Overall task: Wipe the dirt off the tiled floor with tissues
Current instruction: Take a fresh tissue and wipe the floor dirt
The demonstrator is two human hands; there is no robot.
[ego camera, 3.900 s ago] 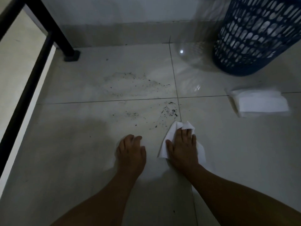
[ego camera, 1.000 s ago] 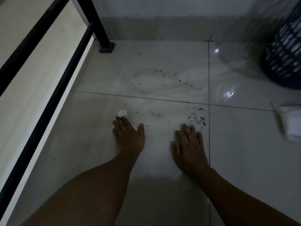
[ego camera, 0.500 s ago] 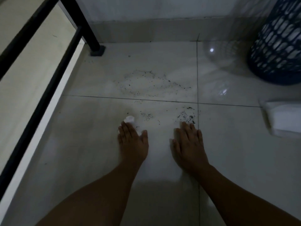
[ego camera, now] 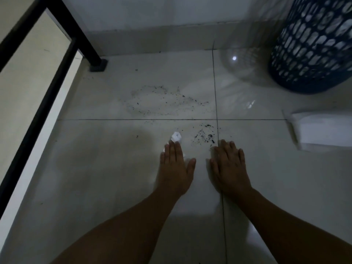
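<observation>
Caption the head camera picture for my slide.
Left hand presses a tissue on the floor; right hand flat beside dirt.

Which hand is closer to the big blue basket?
Right. The right hand lies flat on the floor, nearer the viewer and left of the blue basket; the left hand lies even farther left, pressing a tissue.

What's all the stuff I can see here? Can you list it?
floor: pale glossy tiles, dark grout lines.
dirt: two patches, dark specks; a ring on the far tile, a cluster by the right fingertips.
tissue: one, white, crumpled, under the left fingertips.
stack: one, white, probably tissues, right edge.
basket: one, blue, top right.
railing: one, black, left.
left hand: flat, pressing the tissue.
right hand: flat on the floor.
</observation>
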